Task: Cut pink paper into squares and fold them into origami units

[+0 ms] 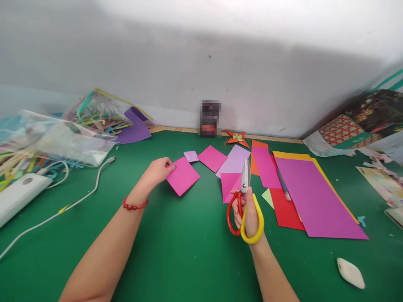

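Observation:
My left hand (159, 171) pinches the left corner of a square of pink paper (183, 177), thumb on top. In my right hand (250, 214) is a pair of scissors (245, 184) with one red and one yellow handle; the blades point away from me and look closed. Under and beside the scissors lies a pink piece of paper (228, 184) with a crease. Behind it rests a lilac sheet (233, 159). Another pink square (212, 158) and a small folded lilac piece (191, 156) lie just beyond the held square.
Purple sheets (317, 197), a red sheet (288, 209) and a pen (283, 184) lie at right, near a white mouse-like object (350, 272). An orange paper star (238, 138) sits at the back. Left are a white cable (85, 197), power strip (23, 195) and plastic bag (69, 138).

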`<action>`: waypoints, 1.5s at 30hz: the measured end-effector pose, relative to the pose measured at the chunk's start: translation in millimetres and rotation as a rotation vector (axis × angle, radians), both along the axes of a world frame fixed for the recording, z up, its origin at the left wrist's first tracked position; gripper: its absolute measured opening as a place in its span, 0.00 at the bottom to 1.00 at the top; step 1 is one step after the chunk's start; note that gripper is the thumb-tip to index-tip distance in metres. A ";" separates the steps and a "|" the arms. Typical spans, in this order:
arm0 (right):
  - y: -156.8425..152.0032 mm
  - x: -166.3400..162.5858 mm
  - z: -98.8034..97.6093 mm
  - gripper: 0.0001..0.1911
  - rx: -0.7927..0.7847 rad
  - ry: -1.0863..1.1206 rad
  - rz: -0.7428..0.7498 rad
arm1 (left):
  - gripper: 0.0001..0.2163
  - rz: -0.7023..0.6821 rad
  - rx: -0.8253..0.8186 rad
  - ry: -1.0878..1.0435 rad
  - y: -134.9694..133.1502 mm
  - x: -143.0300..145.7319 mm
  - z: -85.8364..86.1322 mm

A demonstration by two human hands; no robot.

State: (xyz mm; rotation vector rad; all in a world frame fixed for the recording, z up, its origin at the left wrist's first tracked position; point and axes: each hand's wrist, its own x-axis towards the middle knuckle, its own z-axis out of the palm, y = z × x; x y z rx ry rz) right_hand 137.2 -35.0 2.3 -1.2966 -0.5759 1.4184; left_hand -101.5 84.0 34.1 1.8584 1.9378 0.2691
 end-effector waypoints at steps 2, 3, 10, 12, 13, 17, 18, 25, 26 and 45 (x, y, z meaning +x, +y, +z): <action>-0.1 0.1 0.1 0.30 -0.001 0.005 0.007 | 0.06 -0.029 0.052 -0.080 -11.3 6.8 14.9; -0.2 -0.1 0.5 0.30 -0.003 0.004 0.013 | 0.06 -0.061 0.099 -0.131 -17.8 11.0 22.1; -0.6 -2.0 2.9 0.24 0.040 -0.143 0.042 | 0.06 -0.270 0.030 -0.436 -51.7 36.7 48.3; -1.0 -2.1 2.3 0.25 0.046 -0.154 0.054 | 0.07 -0.212 0.031 -0.461 -53.8 40.2 49.4; -1.3 -2.3 1.8 0.26 0.044 -0.153 0.063 | 0.09 -0.172 0.042 -0.467 -54.1 41.5 49.7; -3.2 -4.9 0.8 0.27 0.040 -0.145 0.113 | 0.14 -0.083 0.056 -0.518 -54.5 45.0 50.4; -3.9 -6.0 0.7 0.27 0.041 -0.141 0.125 | 0.15 -0.084 0.051 -0.537 -54.9 45.8 50.3; -4.8 -8.6 0.3 0.31 0.014 -0.072 0.232 | 0.16 -0.194 -0.043 -0.599 -56.7 53.6 41.0; -3.9 -7.8 0.3 0.30 0.015 -0.064 0.247 | 0.16 -0.198 -0.038 -0.598 -56.2 54.4 39.0; 2.8 3.4 -34.5 0.18 0.059 -0.141 0.108 | 0.09 -0.149 -0.301 -1.055 -37.6 58.5 3.1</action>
